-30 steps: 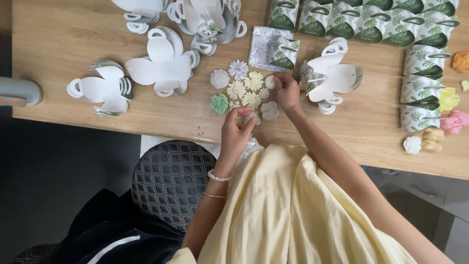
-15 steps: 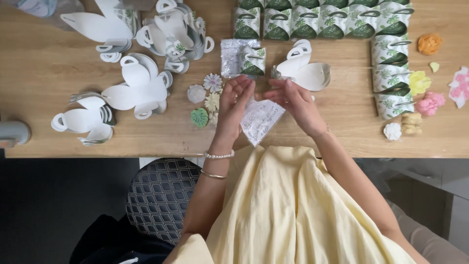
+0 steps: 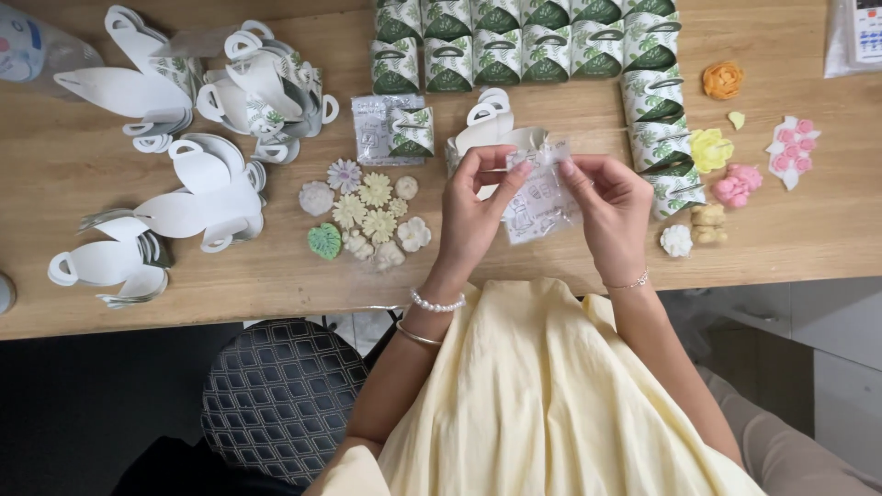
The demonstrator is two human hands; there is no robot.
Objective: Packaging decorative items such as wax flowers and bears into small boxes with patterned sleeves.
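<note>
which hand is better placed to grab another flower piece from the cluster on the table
Left, probably. The left hand sits closer to the flower cluster. The right hand pinches the clear packet on the far side.

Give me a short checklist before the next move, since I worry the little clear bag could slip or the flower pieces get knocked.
1. Both hands on the clear printed bag: ok; left hand and right hand pinch its top edge.
2. Bag lifted above the table: ok.
3. Bag mouth open: cannot tell.
4. Flower pieces apart from the hands: ok, left of the left hand.
5. Something inside the bag: cannot tell.
6. Folded white box free of the bag: cannot tell, partly hidden behind the fingers.
</note>
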